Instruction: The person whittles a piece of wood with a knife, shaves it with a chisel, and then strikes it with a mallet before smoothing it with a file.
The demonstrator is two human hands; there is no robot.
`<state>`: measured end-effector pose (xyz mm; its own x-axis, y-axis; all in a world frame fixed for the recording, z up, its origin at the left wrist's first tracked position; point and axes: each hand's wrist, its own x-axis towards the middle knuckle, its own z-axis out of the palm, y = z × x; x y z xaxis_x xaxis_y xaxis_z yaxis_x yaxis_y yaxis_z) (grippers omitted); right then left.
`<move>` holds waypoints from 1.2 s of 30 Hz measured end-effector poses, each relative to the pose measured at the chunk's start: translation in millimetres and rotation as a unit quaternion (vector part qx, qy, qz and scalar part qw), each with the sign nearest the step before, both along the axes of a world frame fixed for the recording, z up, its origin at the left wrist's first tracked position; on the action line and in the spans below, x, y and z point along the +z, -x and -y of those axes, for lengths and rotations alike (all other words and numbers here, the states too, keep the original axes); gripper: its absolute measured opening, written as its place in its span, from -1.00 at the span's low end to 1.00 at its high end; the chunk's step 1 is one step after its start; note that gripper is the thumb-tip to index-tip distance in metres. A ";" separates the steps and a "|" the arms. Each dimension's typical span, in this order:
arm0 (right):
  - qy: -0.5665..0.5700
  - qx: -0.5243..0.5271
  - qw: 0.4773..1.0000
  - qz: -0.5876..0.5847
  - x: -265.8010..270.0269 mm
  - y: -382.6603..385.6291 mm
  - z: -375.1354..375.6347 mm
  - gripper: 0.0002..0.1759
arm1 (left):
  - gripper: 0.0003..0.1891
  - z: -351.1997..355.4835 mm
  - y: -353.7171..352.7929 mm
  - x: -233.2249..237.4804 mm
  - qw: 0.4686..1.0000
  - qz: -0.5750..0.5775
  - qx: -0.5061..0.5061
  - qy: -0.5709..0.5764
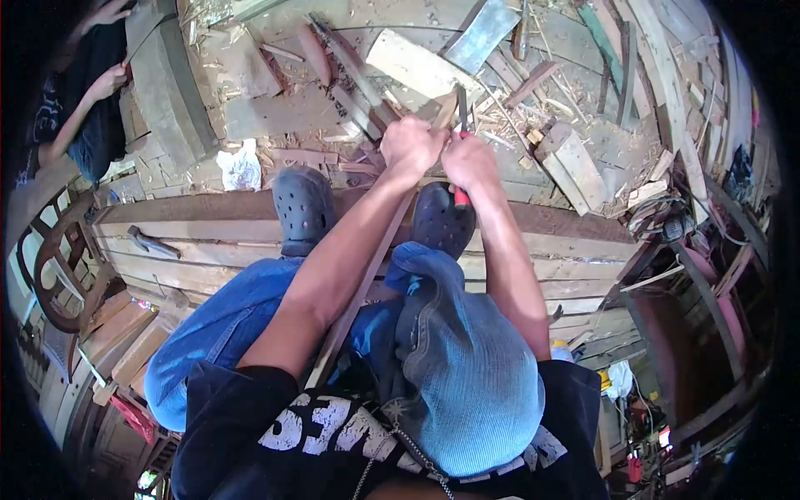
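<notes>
My left hand (412, 147) is closed around a long thin wooden strip (364, 287), which runs from my lap up between my knees and passes under the fist. Its far end points at the littered floor. Right beside it, my right hand (471, 160) is wrapped round a red-handled tool (462, 197) with a dark narrow blade. The blade sticks out beyond the knuckles, alongside the strip's far end, and the red butt shows below the fist. Fingers hide most of the handle. Both forearms reach forward between and over my bent knees.
A pale board (421, 65) and a grey metal-like plate (483, 35) lie ahead among shavings. A wood block (573, 167) sits at right, crumpled white paper (240, 167) at left. A hammer (153, 242) rests on the stacked planks (200, 271). Another person's hand (108, 82) shows upper left.
</notes>
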<state>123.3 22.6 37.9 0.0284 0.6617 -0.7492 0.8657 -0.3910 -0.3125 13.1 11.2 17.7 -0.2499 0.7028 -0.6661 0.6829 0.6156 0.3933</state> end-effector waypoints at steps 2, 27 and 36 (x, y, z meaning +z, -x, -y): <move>0.055 -0.036 0.998 -0.006 16.7 1.3 -2.9 -0.53 | -0.56 5.6 5.0 -11.9 0.998 0.009 0.058 0.015; 0.052 -0.064 0.996 -0.034 14.4 -9.5 20.2 -0.52 | -0.63 23.7 3.8 -7.9 0.979 0.186 0.072 0.047; -0.023 -0.019 0.999 -0.021 -13.4 -5.3 17.6 -0.58 | -0.65 26.2 -1.2 -6.5 0.968 0.199 0.104 0.108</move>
